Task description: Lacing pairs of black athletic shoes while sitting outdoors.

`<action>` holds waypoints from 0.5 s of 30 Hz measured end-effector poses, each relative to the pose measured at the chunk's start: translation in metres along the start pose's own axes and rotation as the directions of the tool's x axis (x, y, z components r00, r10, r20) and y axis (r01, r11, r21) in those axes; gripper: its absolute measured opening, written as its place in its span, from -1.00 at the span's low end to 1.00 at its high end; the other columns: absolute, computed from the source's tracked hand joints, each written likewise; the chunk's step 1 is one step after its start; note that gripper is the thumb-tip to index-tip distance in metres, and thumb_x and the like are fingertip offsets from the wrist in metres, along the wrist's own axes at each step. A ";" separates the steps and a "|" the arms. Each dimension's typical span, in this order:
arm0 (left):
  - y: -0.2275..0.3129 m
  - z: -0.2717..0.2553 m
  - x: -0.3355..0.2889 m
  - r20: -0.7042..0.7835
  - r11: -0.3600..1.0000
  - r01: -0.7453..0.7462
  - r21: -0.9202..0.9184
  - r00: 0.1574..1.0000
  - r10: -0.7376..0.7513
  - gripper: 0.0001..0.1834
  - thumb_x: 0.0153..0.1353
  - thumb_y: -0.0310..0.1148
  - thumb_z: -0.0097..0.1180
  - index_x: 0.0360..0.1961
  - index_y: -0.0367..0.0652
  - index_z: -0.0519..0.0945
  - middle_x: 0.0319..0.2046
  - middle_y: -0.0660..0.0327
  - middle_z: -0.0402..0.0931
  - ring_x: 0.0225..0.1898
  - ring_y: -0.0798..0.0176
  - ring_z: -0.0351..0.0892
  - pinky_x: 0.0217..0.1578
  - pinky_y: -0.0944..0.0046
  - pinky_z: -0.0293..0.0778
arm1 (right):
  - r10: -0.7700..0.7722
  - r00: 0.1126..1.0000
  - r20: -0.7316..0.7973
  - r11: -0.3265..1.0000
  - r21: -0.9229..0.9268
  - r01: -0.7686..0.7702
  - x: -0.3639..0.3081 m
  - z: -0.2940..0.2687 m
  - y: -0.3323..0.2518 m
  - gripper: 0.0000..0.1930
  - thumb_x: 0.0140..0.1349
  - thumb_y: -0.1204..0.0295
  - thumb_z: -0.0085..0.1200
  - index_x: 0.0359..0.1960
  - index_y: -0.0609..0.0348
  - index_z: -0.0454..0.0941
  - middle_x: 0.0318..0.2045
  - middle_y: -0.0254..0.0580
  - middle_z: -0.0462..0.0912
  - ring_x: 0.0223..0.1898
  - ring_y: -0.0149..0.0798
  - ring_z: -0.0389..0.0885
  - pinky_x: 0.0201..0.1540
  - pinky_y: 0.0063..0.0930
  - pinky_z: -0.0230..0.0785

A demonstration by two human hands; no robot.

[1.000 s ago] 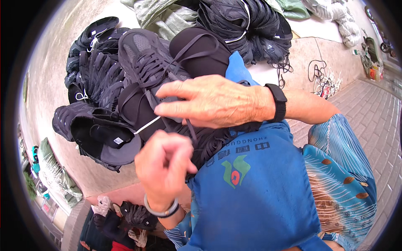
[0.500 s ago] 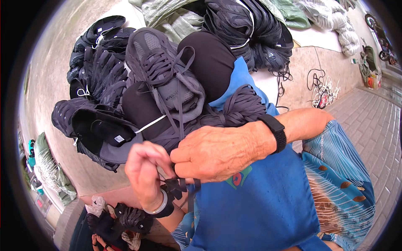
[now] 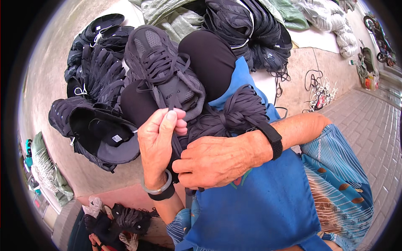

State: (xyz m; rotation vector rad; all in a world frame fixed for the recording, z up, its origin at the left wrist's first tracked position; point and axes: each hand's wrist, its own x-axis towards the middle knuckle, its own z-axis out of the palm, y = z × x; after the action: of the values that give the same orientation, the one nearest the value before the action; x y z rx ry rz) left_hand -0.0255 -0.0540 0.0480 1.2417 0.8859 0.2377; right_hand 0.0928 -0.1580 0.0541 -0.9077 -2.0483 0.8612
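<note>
Fingertips of my left hand (image 3: 156, 136) pinch a dark lace (image 3: 171, 104) by the opening of the grey shoe (image 3: 165, 69) lying between my knees (image 3: 207, 58). My right hand (image 3: 220, 161) curls its fingers near the lace bundle (image 3: 238, 111); I cannot tell if they grip anything.

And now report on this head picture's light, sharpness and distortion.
Head view throughout: light soft, no hard shadows evident; left hand, right hand and laced shoe fairly sharp; the open dark shoe loses detail inside; the brick paving curves toward the right rim.
</note>
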 end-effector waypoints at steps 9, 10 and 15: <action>0.014 -0.006 -0.025 0.112 0.997 -0.048 -0.062 0.992 0.055 -0.73 0.30 -0.33 0.03 -0.35 -0.38 0.59 -0.52 0.23 0.54 -0.49 0.44 0.49 -0.43 0.45 0.42 | -0.007 0.999 -0.051 0.997 0.081 0.011 0.000 -0.018 -0.013 -0.81 0.02 0.37 0.14 -0.49 0.20 0.41 -0.42 -0.16 0.34 -0.47 -0.19 0.48 -0.49 -0.30 0.32; 0.014 -0.006 -0.025 0.137 0.996 -0.068 -0.058 0.988 0.076 -0.73 0.30 -0.33 0.03 -0.36 -0.37 0.59 -0.52 0.24 0.53 -0.49 0.44 0.49 -0.44 0.45 0.41 | -0.006 0.999 -0.051 0.997 0.080 0.010 -0.002 -0.017 -0.013 -0.81 0.02 0.37 0.14 -0.49 0.20 0.41 -0.42 -0.16 0.34 -0.47 -0.19 0.48 -0.49 -0.30 0.32; 0.005 0.000 -0.017 0.050 0.997 -0.008 -0.073 0.999 0.011 -0.75 0.32 -0.35 -0.01 -0.34 -0.34 0.58 -0.55 0.25 0.51 -0.52 0.45 0.46 -0.42 0.45 0.41 | -0.002 0.996 -0.094 1.000 -0.015 0.001 -0.005 -0.014 -0.007 -0.82 -0.02 0.41 0.13 -0.48 0.21 0.40 -0.42 -0.17 0.34 -0.46 -0.20 0.47 -0.47 -0.31 0.33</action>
State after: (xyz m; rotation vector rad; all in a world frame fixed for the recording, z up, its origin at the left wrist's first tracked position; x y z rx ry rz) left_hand -0.0356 -0.0623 0.0607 1.1794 0.8213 0.2437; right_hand 0.1046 -0.1617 0.0652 -0.9367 -1.9768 0.7891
